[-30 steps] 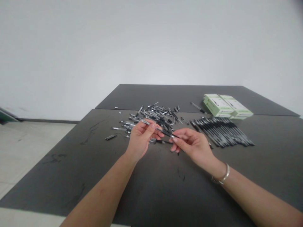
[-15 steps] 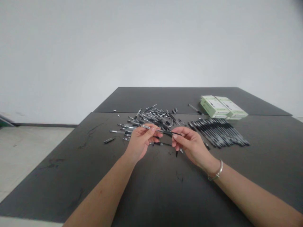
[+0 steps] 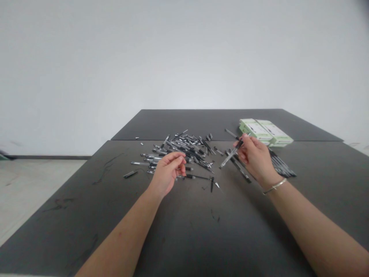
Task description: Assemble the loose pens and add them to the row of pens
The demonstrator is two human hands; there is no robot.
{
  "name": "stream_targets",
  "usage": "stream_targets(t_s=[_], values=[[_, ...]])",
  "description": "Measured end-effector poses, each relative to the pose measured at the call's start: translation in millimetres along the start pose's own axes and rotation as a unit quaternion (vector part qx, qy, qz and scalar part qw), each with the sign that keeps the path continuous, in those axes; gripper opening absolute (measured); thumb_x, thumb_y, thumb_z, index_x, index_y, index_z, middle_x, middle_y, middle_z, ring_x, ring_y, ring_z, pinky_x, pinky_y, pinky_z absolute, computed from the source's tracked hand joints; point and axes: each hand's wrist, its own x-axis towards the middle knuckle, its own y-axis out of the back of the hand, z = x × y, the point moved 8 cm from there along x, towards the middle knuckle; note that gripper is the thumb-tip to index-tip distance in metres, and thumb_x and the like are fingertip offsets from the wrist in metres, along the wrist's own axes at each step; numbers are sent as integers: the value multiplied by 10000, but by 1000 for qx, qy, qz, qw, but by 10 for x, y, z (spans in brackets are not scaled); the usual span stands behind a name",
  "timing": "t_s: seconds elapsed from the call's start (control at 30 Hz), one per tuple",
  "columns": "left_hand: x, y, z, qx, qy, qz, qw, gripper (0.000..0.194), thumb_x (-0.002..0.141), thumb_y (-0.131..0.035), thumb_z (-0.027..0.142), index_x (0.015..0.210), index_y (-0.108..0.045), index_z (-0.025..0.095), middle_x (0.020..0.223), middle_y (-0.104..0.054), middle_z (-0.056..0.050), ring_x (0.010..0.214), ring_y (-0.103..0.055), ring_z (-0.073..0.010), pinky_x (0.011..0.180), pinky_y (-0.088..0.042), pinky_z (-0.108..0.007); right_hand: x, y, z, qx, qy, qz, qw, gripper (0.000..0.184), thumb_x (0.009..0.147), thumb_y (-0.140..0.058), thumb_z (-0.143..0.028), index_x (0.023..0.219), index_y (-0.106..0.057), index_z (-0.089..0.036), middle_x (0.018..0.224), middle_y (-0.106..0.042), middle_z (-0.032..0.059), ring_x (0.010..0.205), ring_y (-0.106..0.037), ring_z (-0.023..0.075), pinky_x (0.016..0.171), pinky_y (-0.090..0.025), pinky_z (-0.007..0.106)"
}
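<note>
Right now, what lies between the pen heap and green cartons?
The head view shows a loose pen there; nearer the camera, the right hand holds another pen.

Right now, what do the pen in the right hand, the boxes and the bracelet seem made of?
Pen: probably smooth plastic; the barrel looks see-through. Boxes: likely printed cardboard, given flat panels and crisp edges. Bracelet: perhaps metal; it's silvery and shiny.

The right hand, a bracelet at its wrist, holds a pen above the table, partly hiding a row of pens. The left hand curls loosely by a pile of pens. Green-and-white boxes lie beyond the row.
</note>
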Motion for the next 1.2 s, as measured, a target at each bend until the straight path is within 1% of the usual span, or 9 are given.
stream_targets(t_s=[0.07,0.1,0.2,0.23,0.3,0.47,0.6,0.8,1.2], values=[[6,12,-6,5,2,3,1000,156,720,-696,208,847,-649,131,685,-592,-1,496,-521,-79,437,-460,-207,72,81,16,-166,10,-6,986,358,851,-517,-548,786,-513,-195,632,-623,-8,342,-360,59,334,-234,200],[9,16,-11,7,4,4,1000,158,719,-697,212,846,-648,131,684,-590,-1,496,-519,-79,438,-460,-209,98,80,37,-272,14,-27,962,377,885,-446,-546,790,-520,-189,621,-630,2,348,-383,72,354,-269,209],[15,37,-18,15,6,9,1000,166,711,-698,218,844,-649,131,681,-586,0,492,-511,-79,437,-459,-213,123,3,168,-518,18,-115,847,414,939,-337,-432,713,-564,-170,587,-636,31,437,-505,113,467,-358,226],[17,48,-18,18,5,14,1000,167,708,-697,217,843,-650,130,679,-586,0,489,-506,-77,435,-458,-213,118,-21,214,-556,19,-136,820,398,933,-354,-385,679,-572,-169,588,-640,39,485,-543,128,503,-369,229],[22,74,-18,24,4,26,999,167,702,-695,215,836,-651,127,673,-587,0,483,-497,-74,430,-450,-209,102,-59,287,-589,26,-154,793,317,892,-429,-311,659,-587,-167,633,-663,59,591,-600,160,562,-375,239],[44,118,-43,38,10,41,998,170,694,-690,213,834,-648,126,665,-589,-1,477,-486,-72,422,-432,-201,50,-113,459,-662,48,-172,728,159,844,-525,-251,843,-644,-146,852,-707,121,827,-651,230,704,-401,268],[50,127,-57,38,12,38,998,177,694,-690,221,838,-648,126,672,-591,-4,481,-486,-74,426,-430,-204,32,-95,526,-697,57,-178,692,176,863,-546,-288,895,-636,-141,916,-696,136,868,-650,242,737,-414,284],[30,119,-40,36,14,41,998,182,687,-695,223,837,-649,131,666,-591,-1,483,-484,-73,429,-421,-199,55,-28,543,-734,63,-163,656,184,911,-503,-276,885,-608,-127,960,-658,158,908,-639,240,791,-421,300],[30,125,-68,30,20,40,999,198,686,-712,247,840,-657,136,680,-596,-1,470,-480,-62,414,-399,-188,169,-114,484,-767,52,-161,619,213,851,-555,-183,1025,-568,-62,1033,-615,210,932,-641,295,767,-444,332]])
